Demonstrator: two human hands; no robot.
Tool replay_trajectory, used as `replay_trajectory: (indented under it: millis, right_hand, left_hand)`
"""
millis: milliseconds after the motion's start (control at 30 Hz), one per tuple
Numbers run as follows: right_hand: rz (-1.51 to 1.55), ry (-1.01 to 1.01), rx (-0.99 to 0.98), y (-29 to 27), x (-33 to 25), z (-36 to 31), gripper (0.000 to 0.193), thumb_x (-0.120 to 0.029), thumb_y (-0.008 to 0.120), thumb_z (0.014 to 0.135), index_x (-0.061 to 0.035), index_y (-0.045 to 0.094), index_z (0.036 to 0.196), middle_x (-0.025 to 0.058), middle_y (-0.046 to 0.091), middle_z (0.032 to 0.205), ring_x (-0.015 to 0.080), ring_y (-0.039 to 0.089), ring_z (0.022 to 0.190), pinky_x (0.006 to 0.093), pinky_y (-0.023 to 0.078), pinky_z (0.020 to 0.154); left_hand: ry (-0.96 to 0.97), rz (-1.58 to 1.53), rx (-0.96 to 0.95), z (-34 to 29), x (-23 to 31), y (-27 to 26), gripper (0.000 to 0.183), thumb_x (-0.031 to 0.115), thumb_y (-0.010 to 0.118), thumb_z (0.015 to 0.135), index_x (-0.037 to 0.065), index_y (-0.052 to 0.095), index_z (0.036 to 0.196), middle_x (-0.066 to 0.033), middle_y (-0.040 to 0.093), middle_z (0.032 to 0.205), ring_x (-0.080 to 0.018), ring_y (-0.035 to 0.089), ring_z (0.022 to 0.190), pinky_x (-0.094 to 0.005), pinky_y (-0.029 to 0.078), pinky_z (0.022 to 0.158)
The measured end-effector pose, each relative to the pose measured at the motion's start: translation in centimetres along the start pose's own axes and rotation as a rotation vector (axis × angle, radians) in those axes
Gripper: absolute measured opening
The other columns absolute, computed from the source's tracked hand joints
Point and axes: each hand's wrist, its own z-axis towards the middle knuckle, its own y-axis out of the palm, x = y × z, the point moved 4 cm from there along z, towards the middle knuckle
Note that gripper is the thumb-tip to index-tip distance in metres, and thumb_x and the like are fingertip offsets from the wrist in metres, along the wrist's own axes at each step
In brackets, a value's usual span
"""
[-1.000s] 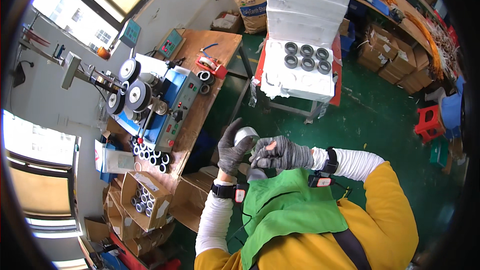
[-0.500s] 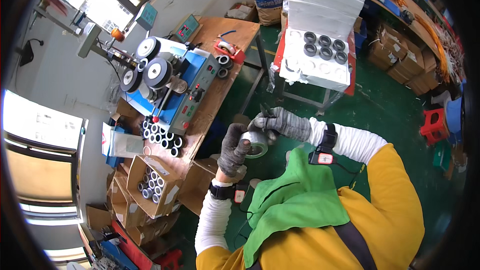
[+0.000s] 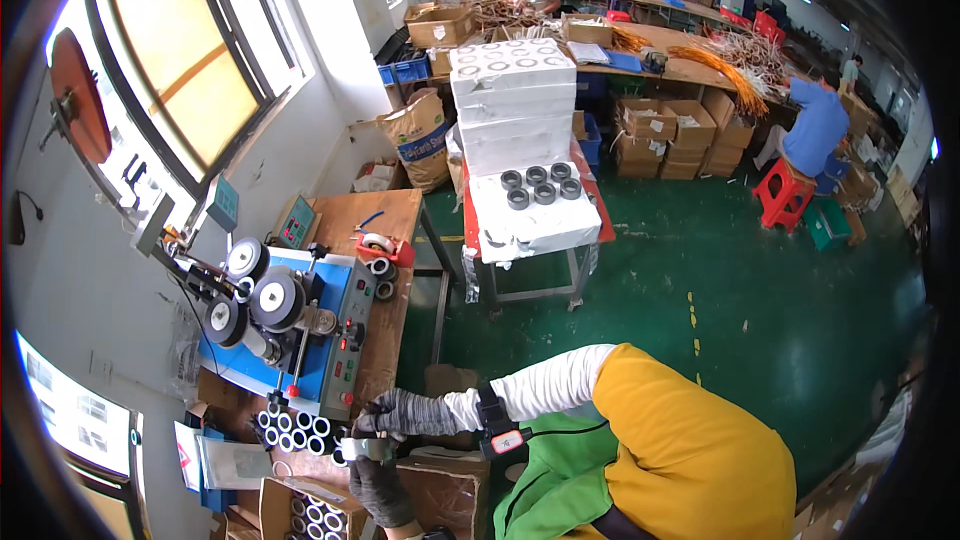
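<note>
Low in the view, my left hand (image 3: 382, 492), in a grey glove, is closed around a pale, thick ring (image 3: 368, 449) with a shiny outer face. My right hand (image 3: 408, 413), also gloved, reaches in from the right with its fingers bent at the ring's upper side. Whatever its fingers grip is too small and dark to make out. Just left of the ring, several dark rings with white faces (image 3: 299, 430) stand at the near end of the wooden bench (image 3: 385, 340). Below, an open carton (image 3: 345, 500) contains more such rings.
A blue machine (image 3: 335, 325) with black-rimmed wheels occupies the bench, a red tape dispenser (image 3: 388, 248) beyond it. Ahead, dark rings (image 3: 544, 194) sit on white foam (image 3: 520, 232) over a stand. Farther right, a person in blue (image 3: 815, 120) sits on a red stool (image 3: 783, 196).
The view has swung upward, bringing the far workroom in. My hands and the pale ring now appear lower and farther left, beside the rings on the bench. The dark pointed tool at my right hand no longer shows clearly.
</note>
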Motion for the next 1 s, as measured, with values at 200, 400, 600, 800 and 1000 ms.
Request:
replay_trajectory:
  millis: [200,400,600,800,1000]
  right_hand:
    - [-0.006,0.17,-0.095,5.1,3.5,0.9,0.022,-0.034,0.061,0.078,-0.012,0.061,0.079,-0.0064,0.051,0.057,0.0046,0.046,0.044,0.019,0.036,0.04]
    - [-0.458,-0.367,-0.411,2.9,3.5,1.4,0.055,-0.029,0.066,0.071,-0.0053,0.048,0.117,0.009,0.055,0.108,0.0217,0.049,0.102,0.0354,0.037,0.088]
    - [-0.083,0.496,-0.24,0.1,7.5,1.9,0.055,-0.051,0.042,0.083,-0.0047,0.045,0.112,0.0057,0.058,0.086,0.0067,0.049,0.049,0.0196,0.043,0.047]
    - [-0.105,0.645,-0.3,3.1,11.0,2.9,0.058,-0.057,0.032,0.084,-0.0054,0.047,0.106,0.003,0.056,0.075,0.0035,0.035,0.037,0.0175,0.034,0.035]
    - [-0.101,0.784,-0.34,6.5,13.7,1.1,0.038,-0.042,0.045,0.085,-0.0051,0.05,0.093,0.0017,0.055,0.064,0.004,0.039,0.038,0.0171,0.034,0.035]
  left_hand:
    - [-0.22,-0.534,0.133,-3.0,1.1,-7.9,0.036,0.026,0.052,0.078,0.001,0.052,0.105,-0.0123,0.054,0.103,-0.0238,0.052,0.096,-0.0386,0.043,0.08]
    - [-0.09,0.085,0.534,-12.1,13.9,-18.3,0.033,0.023,0.051,0.079,0.001,0.053,0.103,-0.012,0.054,0.102,-0.0225,0.052,0.095,-0.0353,0.042,0.08]
    - [0.066,0.587,0.832,-19.9,20.3,-27.1,0.03,0.018,0.048,0.085,-0.005,0.051,0.103,-0.0125,0.057,0.095,-0.0202,0.055,0.084,-0.0317,0.046,0.073]
    - [0.055,0.227,0.838,-21.0,14.7,-24.3,0.045,0.009,0.063,0.074,-0.002,0.046,0.115,-0.0118,0.056,0.097,-0.0209,0.056,0.087,-0.0328,0.046,0.078]
    - [-0.306,0.168,0.924,-19.5,-2.1,-22.5,0.035,0.007,0.064,0.07,0.0,0.056,0.103,-0.0052,0.058,0.085,-0.015,0.055,0.077,-0.0279,0.047,0.072]
